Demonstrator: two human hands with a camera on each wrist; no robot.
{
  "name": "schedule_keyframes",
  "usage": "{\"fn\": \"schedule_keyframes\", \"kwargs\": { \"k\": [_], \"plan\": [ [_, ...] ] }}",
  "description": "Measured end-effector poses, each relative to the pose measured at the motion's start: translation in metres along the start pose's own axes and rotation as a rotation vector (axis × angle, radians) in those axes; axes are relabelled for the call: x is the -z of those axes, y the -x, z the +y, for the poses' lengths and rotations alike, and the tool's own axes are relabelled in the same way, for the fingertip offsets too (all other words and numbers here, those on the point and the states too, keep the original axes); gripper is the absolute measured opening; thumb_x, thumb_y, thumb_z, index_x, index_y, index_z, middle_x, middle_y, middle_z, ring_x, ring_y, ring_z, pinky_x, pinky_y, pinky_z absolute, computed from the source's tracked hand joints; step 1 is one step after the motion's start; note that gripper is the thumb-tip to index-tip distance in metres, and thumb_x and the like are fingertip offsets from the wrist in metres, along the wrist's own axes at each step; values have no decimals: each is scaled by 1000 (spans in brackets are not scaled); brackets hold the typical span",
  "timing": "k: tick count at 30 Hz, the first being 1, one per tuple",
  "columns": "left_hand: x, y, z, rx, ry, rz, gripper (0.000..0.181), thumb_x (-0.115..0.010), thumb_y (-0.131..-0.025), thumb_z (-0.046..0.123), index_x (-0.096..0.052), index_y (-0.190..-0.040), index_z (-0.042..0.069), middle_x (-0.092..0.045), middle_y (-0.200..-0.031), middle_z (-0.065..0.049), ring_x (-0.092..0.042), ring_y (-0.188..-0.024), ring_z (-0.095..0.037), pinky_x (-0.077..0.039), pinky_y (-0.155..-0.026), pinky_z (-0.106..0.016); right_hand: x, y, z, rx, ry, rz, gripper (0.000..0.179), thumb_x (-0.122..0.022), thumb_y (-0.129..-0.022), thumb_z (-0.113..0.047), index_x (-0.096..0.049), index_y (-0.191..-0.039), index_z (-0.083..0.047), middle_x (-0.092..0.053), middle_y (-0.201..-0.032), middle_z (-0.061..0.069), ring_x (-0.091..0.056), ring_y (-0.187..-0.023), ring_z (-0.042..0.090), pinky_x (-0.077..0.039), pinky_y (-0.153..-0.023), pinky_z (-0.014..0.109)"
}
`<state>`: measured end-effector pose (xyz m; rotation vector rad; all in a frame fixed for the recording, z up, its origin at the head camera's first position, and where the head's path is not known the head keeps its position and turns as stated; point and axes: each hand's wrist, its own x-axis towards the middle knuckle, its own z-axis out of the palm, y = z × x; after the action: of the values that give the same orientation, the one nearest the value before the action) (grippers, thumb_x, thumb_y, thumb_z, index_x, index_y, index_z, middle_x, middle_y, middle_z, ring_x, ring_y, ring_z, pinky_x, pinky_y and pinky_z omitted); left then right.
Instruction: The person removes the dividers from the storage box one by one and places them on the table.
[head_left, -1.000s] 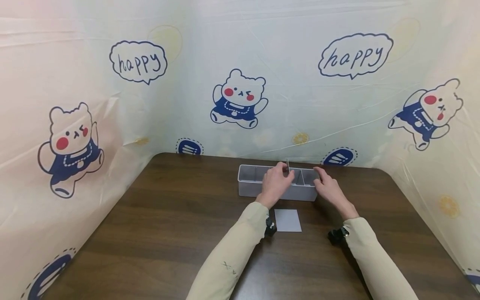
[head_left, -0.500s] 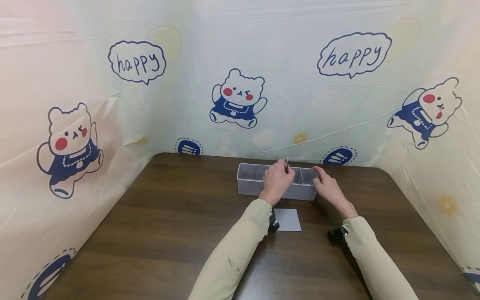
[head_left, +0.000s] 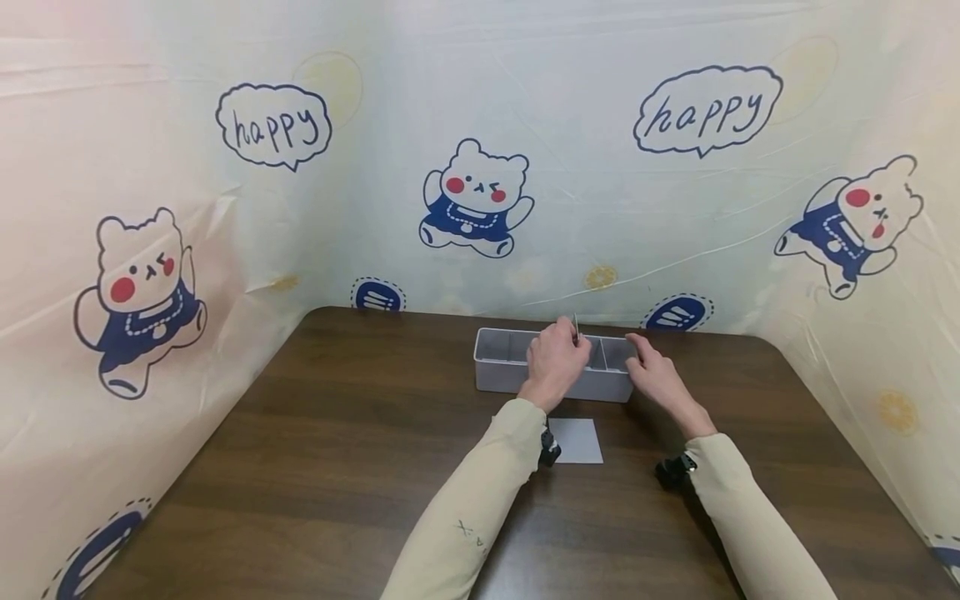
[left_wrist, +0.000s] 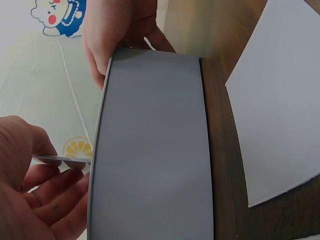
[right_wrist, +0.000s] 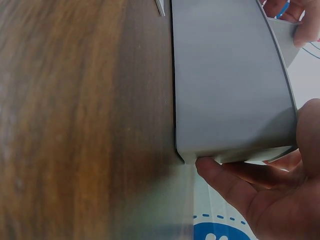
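The left hand (head_left: pixel 556 362) reaches forward over the near wall of the grey box (head_left: pixel 502 375), wrist bent down, its fingers (left_wrist: pixel 47 200) curled and pinching a thin grey divider (head_left: pixel 575 326) that stands upright above the box's middle. The right hand (head_left: pixel 654 371) lies at the box's right end, fingers (right_wrist: pixel 230 182) curled round that end. A flat grey sheet (head_left: pixel 579 440) lies on the table (head_left: pixel 300 467) just behind the left wrist.
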<state>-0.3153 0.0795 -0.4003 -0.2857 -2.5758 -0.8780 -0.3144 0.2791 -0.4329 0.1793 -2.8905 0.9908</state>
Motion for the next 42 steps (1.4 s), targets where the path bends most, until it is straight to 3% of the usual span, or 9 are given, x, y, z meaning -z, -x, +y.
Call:
{"fn": "schedule_keyframes", "kwargs": {
  "k": [9,14,19,24,34,42],
  "plan": [
    [0,0,7,12,-40,7,22,-56,-95,28,-50,-76,19,-52,-66,6,-51,-51,-13,-37,-49,-27,-1,0,0,-6,3,3,53,-36,-100,-18,-28,-151,-5,-45,-142,29,-52,-104,39,-45,-82,46],
    [-4,1,6,-35,-110,100,21,-56,-94,26,-51,-75,17,-52,-65,4,-57,-52,-17,-37,-47,-28,0,1,0,11,2,11,52,-36,-100,-17,-29,-150,-5,-45,-142,30,-52,-104,39,-45,-84,48],
    [-5,-1,7,-110,-132,203,23,-55,-95,22,-49,-74,17,-47,-62,4,-48,-44,-11,-30,-41,-22,1,1,-1,7,-1,3,52,-36,-101,-18,-28,-151,-5,-44,-143,30,-52,-105,39,-45,-85,49],
    [3,-5,12,-128,-61,250,22,-58,-93,20,-49,-73,17,-47,-62,5,-45,-45,-9,-30,-41,-21,1,0,-2,2,2,1,52,-36,-100,-18,-29,-151,-5,-43,-145,30,-51,-106,39,-46,-87,50],
    [20,-7,12,-57,200,201,14,-61,-93,17,-56,-80,13,-62,-71,0,-60,-62,-15,-45,-56,-26,0,0,-2,-2,0,-5,52,-36,-100,-18,-29,-150,-5,-41,-147,30,-51,-113,41,-43,-99,58],
    [27,-6,6,7,315,143,10,-60,-95,18,-62,-90,10,-73,-88,-7,-69,-78,-21,-55,-66,-31,-1,1,0,3,-8,-12,52,-36,-101,-18,-28,-151,-6,-39,-149,29,-50,-120,42,-41,-102,60]
  ]
}}
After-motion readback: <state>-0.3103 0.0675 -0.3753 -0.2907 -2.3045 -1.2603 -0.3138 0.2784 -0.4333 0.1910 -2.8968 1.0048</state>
